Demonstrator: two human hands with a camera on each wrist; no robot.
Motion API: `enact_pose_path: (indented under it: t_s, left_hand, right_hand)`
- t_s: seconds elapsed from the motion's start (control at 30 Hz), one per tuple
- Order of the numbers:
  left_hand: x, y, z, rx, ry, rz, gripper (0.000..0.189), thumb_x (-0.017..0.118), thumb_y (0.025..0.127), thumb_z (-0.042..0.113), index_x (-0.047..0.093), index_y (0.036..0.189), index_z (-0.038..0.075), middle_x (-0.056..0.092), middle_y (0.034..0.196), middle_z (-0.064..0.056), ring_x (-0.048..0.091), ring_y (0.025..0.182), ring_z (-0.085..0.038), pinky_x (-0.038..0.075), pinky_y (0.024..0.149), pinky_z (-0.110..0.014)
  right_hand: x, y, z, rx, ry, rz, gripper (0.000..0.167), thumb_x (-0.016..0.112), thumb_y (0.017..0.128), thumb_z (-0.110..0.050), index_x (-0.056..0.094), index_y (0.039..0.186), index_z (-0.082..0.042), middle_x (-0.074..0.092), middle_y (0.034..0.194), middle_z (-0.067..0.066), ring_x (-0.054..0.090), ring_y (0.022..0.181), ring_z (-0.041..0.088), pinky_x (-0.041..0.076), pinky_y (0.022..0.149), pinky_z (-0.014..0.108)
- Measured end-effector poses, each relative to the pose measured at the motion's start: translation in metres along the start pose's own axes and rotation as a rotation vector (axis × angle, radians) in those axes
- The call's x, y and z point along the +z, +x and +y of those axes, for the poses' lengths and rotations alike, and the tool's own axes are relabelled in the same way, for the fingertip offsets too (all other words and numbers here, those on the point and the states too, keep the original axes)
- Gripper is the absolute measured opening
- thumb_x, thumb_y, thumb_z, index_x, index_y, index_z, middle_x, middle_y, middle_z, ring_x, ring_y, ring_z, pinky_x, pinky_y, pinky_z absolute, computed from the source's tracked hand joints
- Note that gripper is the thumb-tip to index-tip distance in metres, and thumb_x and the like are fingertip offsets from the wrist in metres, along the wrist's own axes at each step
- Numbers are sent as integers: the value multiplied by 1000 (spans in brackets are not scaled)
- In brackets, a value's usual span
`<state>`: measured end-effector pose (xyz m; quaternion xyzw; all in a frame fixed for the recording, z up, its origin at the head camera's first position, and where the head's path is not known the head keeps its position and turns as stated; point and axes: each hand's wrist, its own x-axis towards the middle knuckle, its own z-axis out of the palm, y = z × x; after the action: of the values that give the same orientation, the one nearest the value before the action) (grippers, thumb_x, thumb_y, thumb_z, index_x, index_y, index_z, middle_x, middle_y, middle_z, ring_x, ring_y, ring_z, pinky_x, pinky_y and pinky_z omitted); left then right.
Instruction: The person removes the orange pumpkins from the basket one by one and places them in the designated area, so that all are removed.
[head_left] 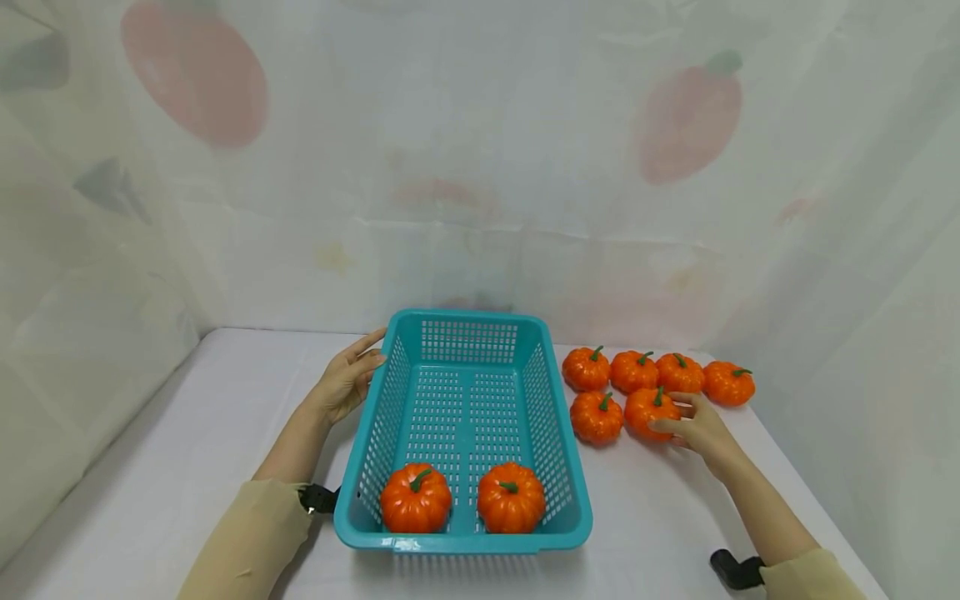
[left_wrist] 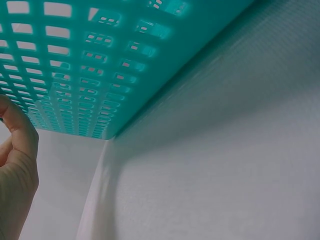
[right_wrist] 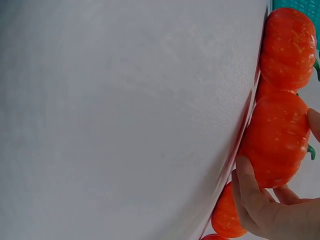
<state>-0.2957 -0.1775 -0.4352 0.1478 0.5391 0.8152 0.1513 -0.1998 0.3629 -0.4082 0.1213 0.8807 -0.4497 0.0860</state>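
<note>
Gripping a pumpkin between thumb and bent fingers of the right hand, held from its right side, stem up; cannot tell whether lifted or resting on the tabletop. Squat and round, so with no long axis worth lining up. Near the tabletop's right back corner, a little in from the right edge. Just beside it on the left, a loose pumpkin; just behind, along the back edge, a row of four pumpkins, at its right end close to the right edge. Leftward from the right fingers, past the loose pumpkin, a blue-green basket, long axis running from front to back of the tabletop. Key relation, by judgement: sideways to the left, across the basket's right long wall, rather than along its length. Nearer to the held pumpkin by far: the right hand. On the far side, at the basket's left long wall toward the back corner, the left hand, with fingers loosely extended, touching from outside, not wrapped round the rim as far as visible. Inside the basket, near its two front corners and apart from each other, a left pumpkin and a right pumpkin. Farther out, beige sleeves; behind the back edge, a pale curtain with faded fruit prints.
</note>
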Motion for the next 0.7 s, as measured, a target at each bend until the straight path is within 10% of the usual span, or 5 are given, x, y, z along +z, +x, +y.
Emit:
enact_pose_path:
  t_s: [0.7]
  left_hand:
    - [2,-1,0,10,-8,-14,62,40,104,-1,13,158,6,59,101,1,68,78,-7,60,68,-18]
  right_hand:
    - [2,0,4,-6,34,-67,89,70,92,-31,16,153,5,23,153,33,42,132,45,59,94,34]
